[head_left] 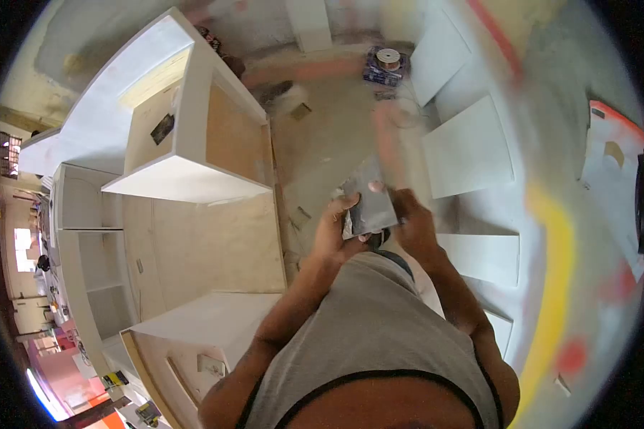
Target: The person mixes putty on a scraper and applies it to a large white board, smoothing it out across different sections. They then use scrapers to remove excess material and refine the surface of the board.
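A grey rectangular sheet (373, 204), which looks like sandpaper, is held up in front of my body. My left hand (334, 223) grips its left side, thumb on the face and fingers underneath. A torn, pale edge shows near that thumb. At the sheet's right edge, my right hand (415, 223) has its fingers curled and partly hidden behind it. Just below the sheet, something dark is mostly covered by my hands and shirt.
A white cabinet box (193, 187) stands at left, with a dark square piece (162, 129) on it. White panels (472, 146) lean along the right wall. A spool (388, 57) sits on a dark box at the back. Another white cabinet (193, 322) is at lower left.
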Demonstrator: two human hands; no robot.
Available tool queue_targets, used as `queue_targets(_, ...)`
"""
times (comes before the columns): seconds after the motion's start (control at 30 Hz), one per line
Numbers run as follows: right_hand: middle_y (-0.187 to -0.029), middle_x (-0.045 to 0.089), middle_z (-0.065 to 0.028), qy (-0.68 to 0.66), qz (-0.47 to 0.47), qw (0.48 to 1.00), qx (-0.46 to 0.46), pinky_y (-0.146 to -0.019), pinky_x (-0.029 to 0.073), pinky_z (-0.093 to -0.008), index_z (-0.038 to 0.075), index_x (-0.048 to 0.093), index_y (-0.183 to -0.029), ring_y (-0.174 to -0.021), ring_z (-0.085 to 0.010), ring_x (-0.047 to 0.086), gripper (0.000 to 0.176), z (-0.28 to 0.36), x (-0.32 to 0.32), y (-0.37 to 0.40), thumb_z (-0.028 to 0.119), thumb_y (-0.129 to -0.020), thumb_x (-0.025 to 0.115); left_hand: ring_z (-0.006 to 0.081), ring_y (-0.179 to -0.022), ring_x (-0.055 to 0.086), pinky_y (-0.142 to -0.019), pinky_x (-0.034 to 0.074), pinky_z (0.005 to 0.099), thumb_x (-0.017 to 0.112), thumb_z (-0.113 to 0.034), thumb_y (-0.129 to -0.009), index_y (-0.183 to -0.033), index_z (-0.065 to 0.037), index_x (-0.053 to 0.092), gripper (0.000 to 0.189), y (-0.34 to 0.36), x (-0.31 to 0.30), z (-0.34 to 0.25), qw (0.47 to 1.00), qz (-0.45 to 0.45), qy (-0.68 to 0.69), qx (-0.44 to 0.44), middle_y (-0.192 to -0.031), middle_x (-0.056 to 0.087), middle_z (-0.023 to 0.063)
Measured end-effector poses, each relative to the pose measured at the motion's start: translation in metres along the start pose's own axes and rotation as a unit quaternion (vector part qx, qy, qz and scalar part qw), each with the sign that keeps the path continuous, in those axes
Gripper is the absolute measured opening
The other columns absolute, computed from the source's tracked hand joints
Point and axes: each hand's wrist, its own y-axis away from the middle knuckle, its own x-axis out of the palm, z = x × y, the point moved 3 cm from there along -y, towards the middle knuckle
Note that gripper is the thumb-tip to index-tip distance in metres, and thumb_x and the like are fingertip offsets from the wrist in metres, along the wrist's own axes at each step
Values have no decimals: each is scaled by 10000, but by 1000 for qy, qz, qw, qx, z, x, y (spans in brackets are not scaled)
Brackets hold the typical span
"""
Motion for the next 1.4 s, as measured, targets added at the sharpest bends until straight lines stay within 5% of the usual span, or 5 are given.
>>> queue_targets(0.6,-1154,521,-248,-135,88,916,-366,-1026,353,-466,-15,461,-1282,-1104,-398,508,380,123,227,58,125,-932,509,149,-845,629,-696,515,294,604,-145,-870,-1055,-4,632,235,251,-177,-2,929,-264,-59,252,-945,668,65)
queue_targets(0.67,-1163,534,-140,-562,446,656,234,-832,486,-381,-4,455,-1237,-975,-290,575,390,99,264,35,272,-969,521,147,-785,636,-641,520,289,595,-159,-872,-1054,-3,641,244,270,-159,1,905,-284,-138,284,-973,677,69)
queue_targets(1.03,-995,626,-149,129,354,802,-464,-691,529,-450,-33,529,-1153,-830,-348,631,299,25,301,18,164,-930,554,136,-601,579,-473,440,289,621,-226,-854,-937,-61,621,185,253,-177,17,879,-360,1,313,-750,619,26)
queue_targets(1.17,-747,608,-106,-224,382,895,-47,-477,486,-364,-18,565,-1077,-591,-291,577,245,48,223,-12,182,-940,527,145,-617,594,-514,477,292,591,-176,-863,-888,-67,608,113,222,-157,17,868,-347,54,350,-733,603,34)
queue_targets(1.4,-621,523,-59,-725,641,106,229,-309,241,-252,32,520,-1038,-367,-120,366,233,37,96,-50,251,-968,482,165,-723,648,-585,514,302,603,-217,-852,-990,-46,618,221,117,-88,14,838,-284,182,429,-866,659,53)
